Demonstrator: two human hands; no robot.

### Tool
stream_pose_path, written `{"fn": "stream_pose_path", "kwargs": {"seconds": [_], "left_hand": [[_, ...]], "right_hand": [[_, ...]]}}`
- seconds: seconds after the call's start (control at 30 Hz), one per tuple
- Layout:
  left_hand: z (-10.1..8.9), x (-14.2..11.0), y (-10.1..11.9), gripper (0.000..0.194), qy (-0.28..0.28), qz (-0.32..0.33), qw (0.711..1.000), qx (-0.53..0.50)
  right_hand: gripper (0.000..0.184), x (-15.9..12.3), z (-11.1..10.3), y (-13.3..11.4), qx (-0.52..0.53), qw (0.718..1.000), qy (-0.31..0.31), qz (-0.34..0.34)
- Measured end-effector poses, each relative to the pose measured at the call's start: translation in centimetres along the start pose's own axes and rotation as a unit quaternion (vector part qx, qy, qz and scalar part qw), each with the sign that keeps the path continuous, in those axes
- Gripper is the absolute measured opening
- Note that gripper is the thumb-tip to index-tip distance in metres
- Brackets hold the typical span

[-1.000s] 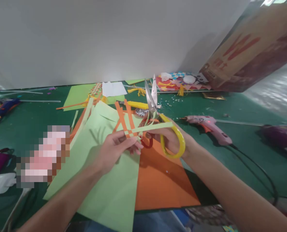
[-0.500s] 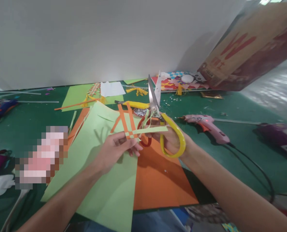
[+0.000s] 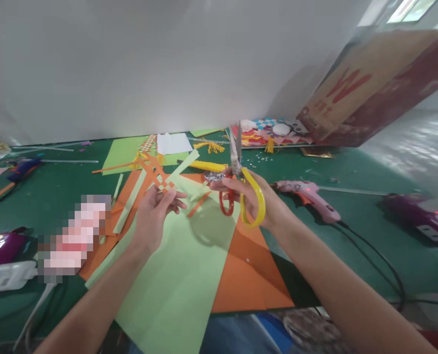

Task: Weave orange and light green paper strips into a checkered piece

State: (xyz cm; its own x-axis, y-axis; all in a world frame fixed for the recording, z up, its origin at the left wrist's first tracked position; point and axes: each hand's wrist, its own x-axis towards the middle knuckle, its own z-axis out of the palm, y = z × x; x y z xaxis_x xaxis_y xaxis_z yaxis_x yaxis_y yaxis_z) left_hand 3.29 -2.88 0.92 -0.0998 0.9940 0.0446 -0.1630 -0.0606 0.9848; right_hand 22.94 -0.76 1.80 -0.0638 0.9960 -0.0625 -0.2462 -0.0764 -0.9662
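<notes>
Between the thumb and fingers of my left hand is a small woven piece of orange and light green paper strips, its strip ends sticking out above. My right hand holds a pair of scissors with one yellow and one red handle loop. Their blades point up and look nearly closed. Beneath both hands lies a large light green paper sheet on top of an orange sheet. A loose green strip rests left of my left hand.
At right lies a pink glue gun with a black cord. A yellow cutter and yellow tassels are behind my hands. A paper bag leans at the back right. A white plug sits at left.
My left hand has moved left with the woven piece, away from my right hand. The scissors' blades have come closer together, and the loose green strips no longer hang by my right hand.
</notes>
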Motion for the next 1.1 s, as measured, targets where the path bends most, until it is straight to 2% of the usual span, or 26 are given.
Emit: {"fn": "stream_pose_path", "kwargs": {"seconds": [0.1, 0.17, 0.2, 0.27, 0.37, 0.47, 0.53, 0.6, 0.7, 0.83, 0.97, 1.1], "left_hand": [[-0.1, -0.2, 0.7, 0.025, -0.013, -0.012, 0.999, 0.051], [-0.3, -1.1, 1.4, 0.026, -0.038, -0.038, 0.989, 0.135], [-0.5, -1.9, 1.6, 0.027, -0.055, -0.05, 0.978, 0.197], [-1.4, -3.7, 1.6, 0.028, -0.071, -0.019, 0.945, 0.318], [-2.9, -6.4, 0.3, 0.021, -0.025, 0.023, 0.912, 0.409], [-3.2, -7.6, -1.5, 0.021, -0.027, 0.029, 0.894, 0.446], [-2.4, -7.5, -2.1, 0.022, -0.028, 0.011, 0.889, 0.456], [-0.9, -7.0, -1.8, 0.023, -0.057, 0.012, 0.891, 0.451], [1.0, -6.2, -0.5, 0.019, -0.016, 0.02, 0.907, 0.42], [2.0, -5.0, 1.8, 0.027, -0.103, -0.016, 0.927, 0.359], [2.0, -2.9, 2.9, 0.029, -0.207, 0.02, 0.926, 0.316], [2.0, -1.0, 2.5, 0.034, -0.233, -0.022, 0.934, 0.271]], "right_hand": [[0.032, 0.1, -0.7, -0.7, -0.063, 0.992, 0.074, -0.083], [0.031, 0.1, -1.4, -1.1, -0.089, 0.986, 0.087, -0.109], [0.031, 0.0, -1.7, -1.3, -0.096, 0.986, 0.084, -0.111], [0.032, -0.4, -2.2, -1.7, -0.101, 0.986, 0.078, -0.108], [0.035, -1.0, -2.5, -2.1, -0.096, 0.988, 0.074, -0.1], [0.034, -1.4, -2.4, -2.2, -0.082, 0.99, 0.064, -0.092], [0.034, -1.5, -2.1, -2.4, -0.077, 0.992, 0.056, -0.087], [0.033, -1.6, -1.8, -2.6, -0.08, 0.992, 0.048, -0.086], [0.03, -1.9, -1.5, -3.0, -0.098, 0.991, 0.035, -0.09], [0.031, -1.9, -1.5, -3.6, -0.148, 0.985, -0.001, -0.084], [0.035, -1.1, -0.7, -4.3, -0.215, 0.967, -0.081, -0.106], [0.037, -0.2, 0.4, -4.1, -0.215, 0.961, -0.121, -0.125]]}}
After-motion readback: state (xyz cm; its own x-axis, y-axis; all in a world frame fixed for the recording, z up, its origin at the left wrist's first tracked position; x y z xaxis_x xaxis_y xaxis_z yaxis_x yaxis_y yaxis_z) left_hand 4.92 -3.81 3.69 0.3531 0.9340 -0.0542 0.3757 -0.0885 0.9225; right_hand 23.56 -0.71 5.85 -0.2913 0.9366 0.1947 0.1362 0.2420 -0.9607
